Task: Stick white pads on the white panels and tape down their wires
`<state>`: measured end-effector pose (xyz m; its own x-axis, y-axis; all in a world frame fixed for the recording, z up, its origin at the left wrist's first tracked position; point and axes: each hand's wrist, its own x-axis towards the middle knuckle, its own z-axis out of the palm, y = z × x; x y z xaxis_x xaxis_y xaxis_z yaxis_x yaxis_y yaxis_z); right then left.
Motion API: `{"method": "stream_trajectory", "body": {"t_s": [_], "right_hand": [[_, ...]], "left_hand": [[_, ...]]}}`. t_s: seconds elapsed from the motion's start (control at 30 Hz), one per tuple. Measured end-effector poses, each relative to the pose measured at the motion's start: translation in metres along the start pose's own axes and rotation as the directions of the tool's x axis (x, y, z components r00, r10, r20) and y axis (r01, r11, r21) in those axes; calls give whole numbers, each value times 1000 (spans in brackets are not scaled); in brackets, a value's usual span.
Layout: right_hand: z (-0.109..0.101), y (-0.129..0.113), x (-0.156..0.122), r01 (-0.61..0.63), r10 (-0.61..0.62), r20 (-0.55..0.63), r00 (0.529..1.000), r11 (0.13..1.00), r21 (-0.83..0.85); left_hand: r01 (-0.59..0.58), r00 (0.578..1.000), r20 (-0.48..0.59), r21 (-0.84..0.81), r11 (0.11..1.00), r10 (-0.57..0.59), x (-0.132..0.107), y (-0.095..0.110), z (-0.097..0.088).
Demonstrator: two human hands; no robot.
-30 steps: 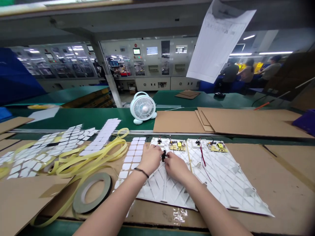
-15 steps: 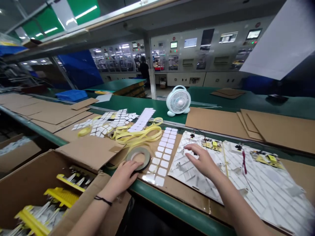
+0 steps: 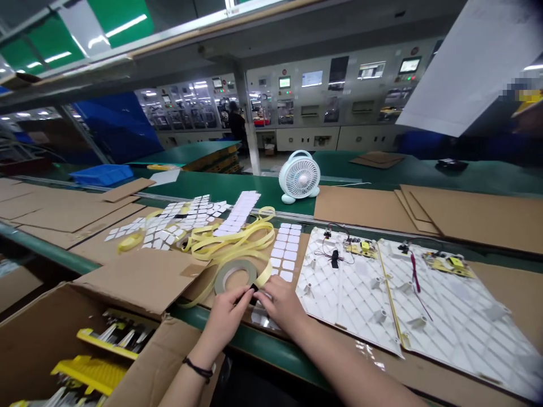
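Observation:
My left hand point(image 3: 229, 316) and my right hand point(image 3: 283, 302) meet at the bench's front edge. Their thumbs and fingertips pinch a small black piece of tape point(image 3: 254, 287) between them. Just behind the fingers lies a roll of tape point(image 3: 221, 277), grey-green at the rim. A yellow liner strip point(image 3: 265, 274) curves from beside the roll down to my right fingers. More yellow strip point(image 3: 229, 240) is heaped in loops behind. To the right is a white ribbed panel point(image 3: 352, 294) with wires and a black patch point(image 3: 335, 259).
A second white panel point(image 3: 458, 311) adjoins the first. White label sheets point(image 3: 286, 246) lie beside the roll. An open carton point(image 3: 139, 362) with yellow-edged parts stands front left. A small fan point(image 3: 300, 178) stands behind, near cardboard sheets point(image 3: 356, 212).
My right hand has moved left from above the white panel to meet my left hand. Both now pinch the black piece beside the roll. The black patch on the panel is uncovered.

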<state>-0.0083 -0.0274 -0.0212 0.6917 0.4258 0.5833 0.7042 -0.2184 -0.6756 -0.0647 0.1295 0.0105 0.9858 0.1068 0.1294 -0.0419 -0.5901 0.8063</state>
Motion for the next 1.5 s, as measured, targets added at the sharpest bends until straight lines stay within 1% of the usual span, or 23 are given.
{"method": "stream_trajectory", "body": {"t_s": [0.03, 0.1, 0.17, 0.2, 0.27, 0.33, 0.37, 0.47, 0.53, 0.6, 0.7, 0.83, 0.93, 1.0, 1.07, 1.1, 1.17, 1.23, 1.27, 1.33, 1.37, 1.43, 1.5], "right_hand": [[2, 0, -1, -7, 5, -53, 999, 999, -37], [3, -1, -3, -63, 46, -164, 985, 992, -105], [2, -1, -3, -98, 67, -229, 971, 987, -126], [2, 0, -3, -79, 52, -225, 973, 990, -116], [1, 1, -4, 6, -17, -176, 984, 998, -62], [1, 3, -4, 69, -68, -131, 989, 998, 6], [1, 4, -4, 80, -77, -117, 990, 997, 24], [3, 6, -4, 76, -73, -81, 994, 997, 30], [4, 7, -4, 73, -71, -57, 996, 997, 19], [6, 7, -5, 69, -69, -52, 996, 998, 7], [8, 7, -6, 66, -68, -55, 996, 997, -31], [7, 5, -8, 4, -11, -108, 994, 998, -67], [3, 2, -7, 49, -67, -96, 993, 983, -176], [1, 1, -5, 94, -118, -72, 990, 956, -276], [-1, -2, -4, 138, -160, -43, 986, 937, -321], [-2, -4, -4, 173, -189, -21, 982, 935, -310], [-3, -8, -6, 260, -257, 40, 966, 940, -223], [-3, -15, -9, 309, -300, 104, 948, 948, -78], [-4, -18, -11, 298, -296, 123, 947, 954, -1], [-3, -23, -14, 195, -215, 132, 968, 970, 146], [-3, -24, -15, 120, -149, 125, 981, 969, 215], [-1, -22, -15, -27, -9, 102, 995, 939, 344], [1, -16, -13, -126, 103, 78, 992, 892, 435]], "left_hand": [[26, 1000, 3, -37, 999, -25, 0, 1, 2], [85, 996, -12, -102, 991, -86, 0, 0, 6], [139, 989, -27, -125, 982, -144, 1, 0, 11], [156, 986, -32, -125, 980, -161, 2, -1, 13], [165, 985, -32, -145, 976, -172, 3, -1, 17], [175, 983, -16, -211, 962, -183, 5, 0, 19], [192, 980, -5, -254, 948, -200, 5, 1, 19], [267, 959, 0, -324, 907, -283, 7, 3, 20], [294, 949, -27, -285, 912, -314, 9, 5, 21], [293, 949, -58, -204, 934, -310, 11, 7, 23], [301, 948, -67, -121, 946, -310, 15, 8, 27], [348, 927, -80, -177, 921, -366, 21, 6, 32], [403, 892, -103, -264, 876, -441, 25, 9, 34], [465, 849, -67, -374, 802, -523, 27, 13, 33], [511, 809, -21, -467, 722, -587, 31, 16, 31], [520, 800, -4, -496, 696, -600, 33, 17, 28], [515, 802, 11, -520, 682, -597, 40, 16, 22], [493, 806, -25, -523, 695, -591, 49, 12, 13], [477, 808, -57, -520, 709, -586, 53, 10, 7], [444, 814, -117, -506, 740, -569, 58, 5, -4], [428, 827, -123, -493, 757, -548, 58, 4, -9], [391, 876, -87, -446, 805, -473, 52, 2, -18], [313, 938, -37, -342, 886, -346, 38, 0, -23]]}}
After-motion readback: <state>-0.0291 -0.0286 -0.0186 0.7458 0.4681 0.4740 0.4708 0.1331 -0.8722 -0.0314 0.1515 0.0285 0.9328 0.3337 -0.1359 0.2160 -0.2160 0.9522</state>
